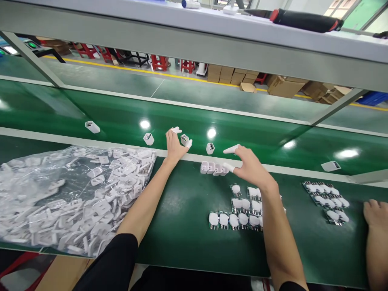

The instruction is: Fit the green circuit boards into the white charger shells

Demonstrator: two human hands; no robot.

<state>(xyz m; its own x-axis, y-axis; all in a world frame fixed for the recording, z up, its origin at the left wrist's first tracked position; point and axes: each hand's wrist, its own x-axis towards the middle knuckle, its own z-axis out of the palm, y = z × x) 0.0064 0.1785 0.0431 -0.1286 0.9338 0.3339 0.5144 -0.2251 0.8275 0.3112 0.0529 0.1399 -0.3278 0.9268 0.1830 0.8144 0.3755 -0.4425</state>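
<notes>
My left hand [176, 146] reaches over the green belt, white finger cots on thumb and a finger. Between its spread fingers stands a small white charger housing [184, 140], close to the thumb; I cannot tell whether they touch. My right hand [247, 163], also with white finger cots, is open at the belt's near edge. Its thumb tip is beside the right end of a short row of white housings [211, 167]. Another housing [210, 148] is on the belt between my hands. Circuit boards with white pads [233, 220] lie in rows below, partly hidden by my right forearm.
A clear plastic bag of white plastic parts [100, 206] covers the left of the bench. More housings [148, 139] are spread along the belt. Other boards [325, 198] lie at right, near another person's hand [376, 212]. A shelf [194, 36] crosses above, holding a black-handled tool [306, 20].
</notes>
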